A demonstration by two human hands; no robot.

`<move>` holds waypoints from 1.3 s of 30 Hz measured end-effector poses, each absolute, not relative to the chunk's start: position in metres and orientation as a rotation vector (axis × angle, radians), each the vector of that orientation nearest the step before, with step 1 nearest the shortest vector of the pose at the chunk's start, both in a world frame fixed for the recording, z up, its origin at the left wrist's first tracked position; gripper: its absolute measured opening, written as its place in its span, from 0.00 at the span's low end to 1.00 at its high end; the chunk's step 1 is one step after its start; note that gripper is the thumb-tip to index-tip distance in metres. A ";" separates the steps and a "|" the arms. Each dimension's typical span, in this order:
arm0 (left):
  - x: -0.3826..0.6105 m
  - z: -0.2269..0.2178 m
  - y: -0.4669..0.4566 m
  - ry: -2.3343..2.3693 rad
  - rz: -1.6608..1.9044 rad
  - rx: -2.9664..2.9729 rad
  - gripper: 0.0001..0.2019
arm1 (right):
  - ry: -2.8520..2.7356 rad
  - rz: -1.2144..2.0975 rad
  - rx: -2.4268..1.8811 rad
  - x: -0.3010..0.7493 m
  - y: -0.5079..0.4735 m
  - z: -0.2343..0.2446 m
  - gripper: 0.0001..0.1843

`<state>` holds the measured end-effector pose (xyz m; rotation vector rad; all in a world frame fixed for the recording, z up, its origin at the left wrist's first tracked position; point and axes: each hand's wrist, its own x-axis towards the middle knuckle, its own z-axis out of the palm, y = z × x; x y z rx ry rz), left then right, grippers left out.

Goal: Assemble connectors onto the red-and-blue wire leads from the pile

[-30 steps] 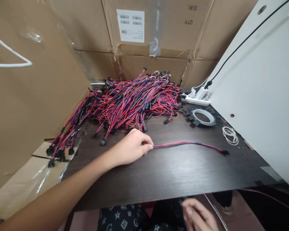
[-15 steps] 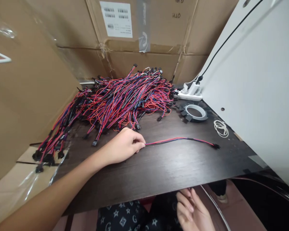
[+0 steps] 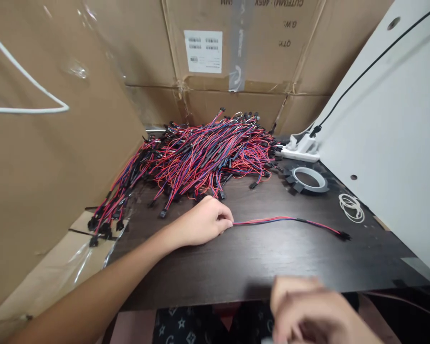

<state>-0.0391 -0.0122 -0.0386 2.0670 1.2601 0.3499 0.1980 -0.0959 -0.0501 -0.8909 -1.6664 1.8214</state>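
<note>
My left hand [image 3: 209, 221] rests on the dark table, its thumb and fingers pinched on the left end of a red and blue wire cable [image 3: 279, 218]. The cable stretches to the right across the tabletop, with a black connector [image 3: 344, 235] at its far end. A short black band wraps it partway along. Whatever sits inside the left fingers is hidden. Blurred by motion, my right hand [image 3: 315, 310] is above the table's front edge, apart from the cable; its fingers are too smeared to read. Behind the left hand lies a large heap of similar cables [image 3: 208, 157].
A roll of tape [image 3: 310, 180] with dark strips round its rim lies at the right, near a coil of white cord [image 3: 351, 208]. A white power strip [image 3: 297, 152] stands behind. Cardboard [image 3: 75, 167] walls the left and back, a white panel [image 3: 383, 134] the right.
My right hand has risen from below the table's front edge to above it. The left hand keeps its pinch on the cable. The whole view has shifted, with things appearing farther right.
</note>
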 end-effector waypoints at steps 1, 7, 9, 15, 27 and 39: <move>-0.039 -0.038 -0.012 1.251 0.352 2.078 0.10 | -1.857 1.704 -0.871 0.194 -0.076 -0.040 0.03; -0.040 -0.033 -0.014 1.234 0.357 2.103 0.10 | -2.259 1.772 -0.671 0.160 0.050 -0.014 0.05; -0.042 -0.034 -0.014 1.230 0.364 2.108 0.10 | -2.382 1.861 -0.678 0.148 0.070 -0.020 0.04; -0.046 -0.044 -0.013 1.173 0.348 2.196 0.12 | -2.494 1.759 -0.810 0.128 0.058 -0.037 0.02; -0.044 -0.040 -0.011 1.191 0.322 2.057 0.11 | -2.424 1.609 -0.935 0.130 0.046 -0.042 0.05; -0.045 -0.039 -0.011 1.248 0.354 1.979 0.10 | -2.366 1.711 -0.958 0.131 0.047 -0.045 0.03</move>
